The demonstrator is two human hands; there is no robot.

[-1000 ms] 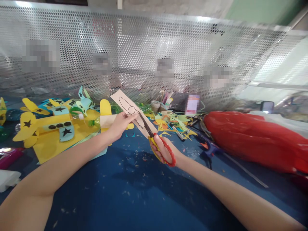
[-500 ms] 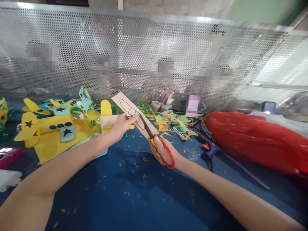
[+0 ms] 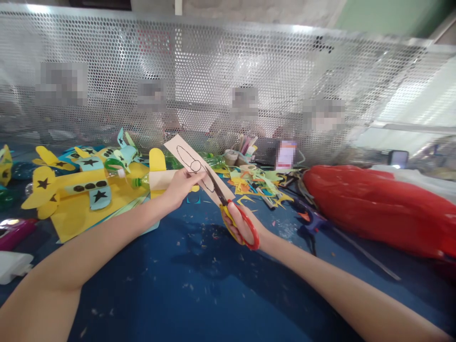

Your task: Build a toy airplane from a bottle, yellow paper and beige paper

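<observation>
Pinched in my left hand [image 3: 181, 187] is a pale pink strip of paper [image 3: 174, 144], tilted in the air, with a propeller shape drawn on it in black line. My right hand [image 3: 245, 225] is wrapped round the red and yellow handles of a pair of scissors [image 3: 251, 232]. Their dark blades lie along the strip beside the drawn outline, almost closed. Left of my left hand, paper-covered bottle planes with yellow wings and black stars, such as the yellow plane [image 3: 64, 184], rest on yellow sheets [image 3: 67, 223].
Paper scraps [image 3: 256, 178] lie behind my right hand, near cups of pens [image 3: 231, 156]. On the right are a blue glue gun [image 3: 313, 223] and a big red plastic bag [image 3: 374, 204]. A perforated metal screen [image 3: 203, 61] rises behind the blue table [image 3: 142, 294].
Almost nothing differs. The strip's upper end has shifted very slightly up and left; both hands and the scissors stay where they were.
</observation>
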